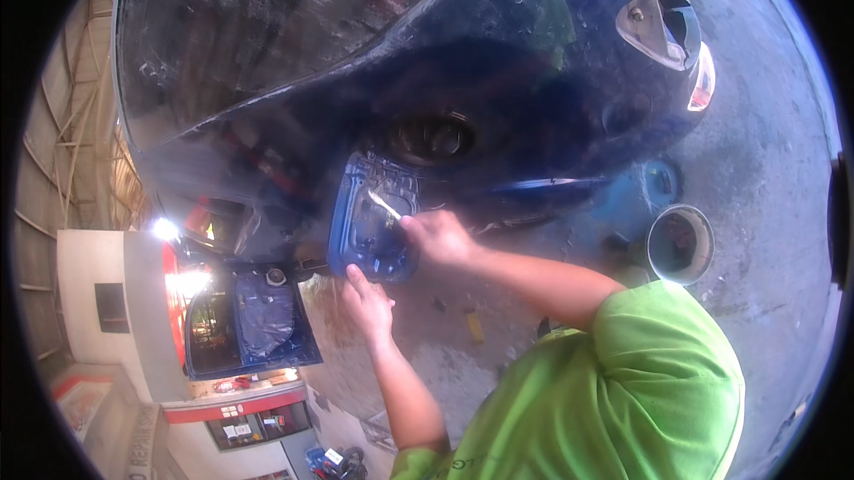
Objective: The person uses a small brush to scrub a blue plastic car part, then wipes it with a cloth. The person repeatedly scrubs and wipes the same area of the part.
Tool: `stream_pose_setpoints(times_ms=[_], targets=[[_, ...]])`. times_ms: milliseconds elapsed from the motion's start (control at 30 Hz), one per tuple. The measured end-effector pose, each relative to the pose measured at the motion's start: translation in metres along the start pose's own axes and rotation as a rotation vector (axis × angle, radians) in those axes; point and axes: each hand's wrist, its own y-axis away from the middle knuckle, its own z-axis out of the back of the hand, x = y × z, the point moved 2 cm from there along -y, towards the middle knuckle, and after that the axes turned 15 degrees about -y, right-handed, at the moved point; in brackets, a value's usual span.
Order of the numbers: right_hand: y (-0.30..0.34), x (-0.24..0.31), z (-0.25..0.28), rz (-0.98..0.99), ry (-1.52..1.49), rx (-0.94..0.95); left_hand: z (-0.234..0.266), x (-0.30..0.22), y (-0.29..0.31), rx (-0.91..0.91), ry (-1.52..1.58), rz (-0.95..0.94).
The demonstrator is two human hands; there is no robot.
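Observation:
My right hand point(436, 236) is closed around the handle of a small white brush point(386, 205). The brush's tip rests at the inner face of a blue fuel flap point(341, 229), which stands open on a dark blue car point(498, 80). A shiny film, wet-looking, covers part of the flap's ribbed inside. My left hand point(366, 305) grips the flap's lower edge, its other fingers partly hidden. Just beyond the flap, the round dark filler recess point(431, 138) shows in the car's side.
To the right, a round bucket point(680, 245) stands on the grey floor near a blue round object point(660, 183). A yellow scrap point(475, 327) lies on the floor. An open car door point(258, 324) and shelves with tools point(258, 425) are at the left.

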Motion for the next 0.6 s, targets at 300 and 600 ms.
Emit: stream_pose_setpoints(times_ms=[300, 600], targets=[[-0.024, -0.018, 0.024, 0.188, -0.077, 0.206, -0.005, -0.007, 0.001, -0.064, -0.021, 0.048], [0.001, -0.023, 0.009, 0.083, -0.031, -0.144, -0.008, -0.018, 0.01, -0.08, -0.049, 0.1]])
